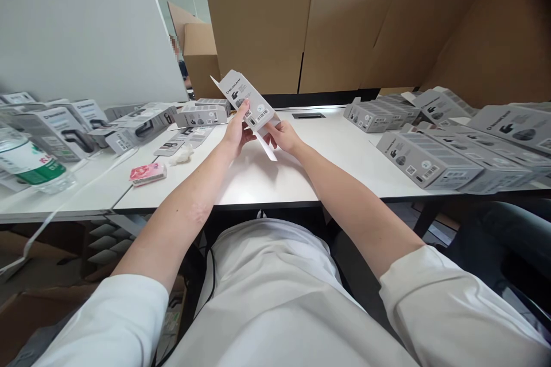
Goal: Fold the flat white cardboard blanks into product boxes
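Observation:
In front of me, above the white table, I hold a small printed carton [243, 95], tilted down to the right. Flaps stick out at its upper left and lower right ends. My left hand [237, 131] grips the carton's left side, with the thumb lying on its printed face. At the lower right end, my right hand [282, 135] has its fingers closed by the open flap. Some fingertips of both hands are hidden behind the carton, and what is inside it does not show.
Printed cartons [422, 157] are stacked at the right, and more cartons [142, 123] lie at the left. A pink packet [148, 174], flat cardboard pieces [183, 140] and a plastic bottle [34, 163] lie on the left side. Large cardboard [301, 23] stands behind the white table [267, 183].

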A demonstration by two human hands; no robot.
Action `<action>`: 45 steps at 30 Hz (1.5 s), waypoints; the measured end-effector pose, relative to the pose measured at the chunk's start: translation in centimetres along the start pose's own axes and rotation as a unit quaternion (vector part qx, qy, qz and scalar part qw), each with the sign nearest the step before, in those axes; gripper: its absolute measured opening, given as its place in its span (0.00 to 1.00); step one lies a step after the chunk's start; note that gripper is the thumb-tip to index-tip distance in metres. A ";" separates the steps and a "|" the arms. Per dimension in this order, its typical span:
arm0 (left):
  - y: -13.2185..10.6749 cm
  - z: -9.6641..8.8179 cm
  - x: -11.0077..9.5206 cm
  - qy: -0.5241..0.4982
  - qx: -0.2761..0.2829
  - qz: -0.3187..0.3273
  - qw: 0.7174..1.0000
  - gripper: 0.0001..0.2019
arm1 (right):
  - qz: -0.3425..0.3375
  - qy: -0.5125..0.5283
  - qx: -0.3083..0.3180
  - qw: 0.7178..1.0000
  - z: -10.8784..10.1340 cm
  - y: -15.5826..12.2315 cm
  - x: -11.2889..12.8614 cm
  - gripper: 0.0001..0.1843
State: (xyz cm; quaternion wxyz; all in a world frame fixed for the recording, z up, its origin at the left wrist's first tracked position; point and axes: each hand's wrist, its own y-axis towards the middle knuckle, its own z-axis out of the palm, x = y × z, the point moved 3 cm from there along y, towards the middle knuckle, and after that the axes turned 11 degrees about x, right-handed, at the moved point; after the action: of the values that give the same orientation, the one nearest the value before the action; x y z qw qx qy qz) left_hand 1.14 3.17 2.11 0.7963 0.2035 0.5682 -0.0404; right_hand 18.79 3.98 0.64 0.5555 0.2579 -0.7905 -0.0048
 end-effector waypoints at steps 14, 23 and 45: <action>0.9 -1.8 -0.3 -0.022 -0.033 0.014 0.999 0.38 | -0.028 0.005 -0.016 0.999 0.0 -0.4 0.4 0.51; 1.2 -2.0 0.6 -0.011 -0.016 -0.026 0.999 0.38 | -0.029 0.033 -0.011 0.999 0.0 -0.2 0.6 0.48; 1.4 -2.2 0.2 -0.035 -0.043 -0.002 0.998 0.36 | -0.027 0.010 -0.005 1.000 0.2 -0.3 0.5 0.46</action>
State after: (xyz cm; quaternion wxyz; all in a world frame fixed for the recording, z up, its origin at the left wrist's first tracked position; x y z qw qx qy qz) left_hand -0.31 5.24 1.75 0.8236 0.1659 0.5418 -0.0246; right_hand 18.67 3.43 0.91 0.5642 0.2764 -0.7777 -0.0210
